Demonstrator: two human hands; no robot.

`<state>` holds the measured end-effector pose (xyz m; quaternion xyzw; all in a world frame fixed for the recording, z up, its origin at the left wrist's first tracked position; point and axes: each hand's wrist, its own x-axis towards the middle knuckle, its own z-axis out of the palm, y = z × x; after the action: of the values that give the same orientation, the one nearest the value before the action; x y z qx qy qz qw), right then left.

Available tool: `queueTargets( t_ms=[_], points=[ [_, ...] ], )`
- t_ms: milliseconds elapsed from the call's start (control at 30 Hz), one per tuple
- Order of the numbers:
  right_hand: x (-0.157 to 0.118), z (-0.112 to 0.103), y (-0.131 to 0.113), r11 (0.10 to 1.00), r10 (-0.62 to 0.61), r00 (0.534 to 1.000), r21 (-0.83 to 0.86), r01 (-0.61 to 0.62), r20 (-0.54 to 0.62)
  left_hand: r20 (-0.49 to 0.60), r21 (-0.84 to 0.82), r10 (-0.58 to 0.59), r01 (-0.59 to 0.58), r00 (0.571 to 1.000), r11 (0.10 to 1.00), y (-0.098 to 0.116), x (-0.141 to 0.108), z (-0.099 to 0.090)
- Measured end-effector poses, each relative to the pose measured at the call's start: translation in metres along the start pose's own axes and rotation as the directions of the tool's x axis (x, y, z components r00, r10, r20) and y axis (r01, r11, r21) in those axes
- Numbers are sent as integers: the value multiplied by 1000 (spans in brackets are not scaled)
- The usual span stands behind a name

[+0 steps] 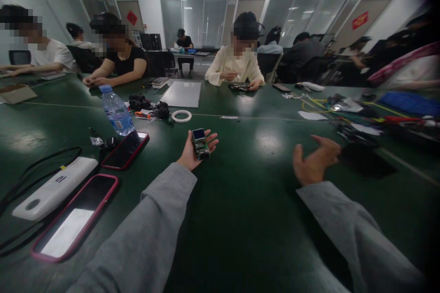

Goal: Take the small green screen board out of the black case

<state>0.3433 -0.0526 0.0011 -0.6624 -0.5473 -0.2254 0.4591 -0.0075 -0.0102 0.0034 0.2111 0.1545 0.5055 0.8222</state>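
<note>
Left hand [189,155] palm up, right hand [316,160] blurred, thumb spread

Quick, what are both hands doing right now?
Left hand: holding a small circuit board.
Right hand: open, blurred; can't tell if it's touching anything.

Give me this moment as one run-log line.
Left hand: open, circuit board on palm | Right hand: open, blurred, dark item nearby, contact unclear | Table, left side: bottle, red-edged phone, pink-edged phone

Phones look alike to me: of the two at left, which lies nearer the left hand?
The red-edged phone by the bottle; the pink-edged phone, nearer the camera, lies farther from the left hand.
</note>
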Motion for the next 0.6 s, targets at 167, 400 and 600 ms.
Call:
queueTargets(
  t_ms=[167,400,600],
  points=[
    [-44,9,-136,900,-276,948,387,198,158,1,37,0,0,1000,999,0,-1,2],
    [-66,21,-203,696,-393,857,717,41,333,-31,19,3,-3,1000,1000,-1,2,3],
    [-65,27,-195,708,-423,839,703,70,343,-22,36,-9,10,1000,999,-1,3,2]
  ],
)
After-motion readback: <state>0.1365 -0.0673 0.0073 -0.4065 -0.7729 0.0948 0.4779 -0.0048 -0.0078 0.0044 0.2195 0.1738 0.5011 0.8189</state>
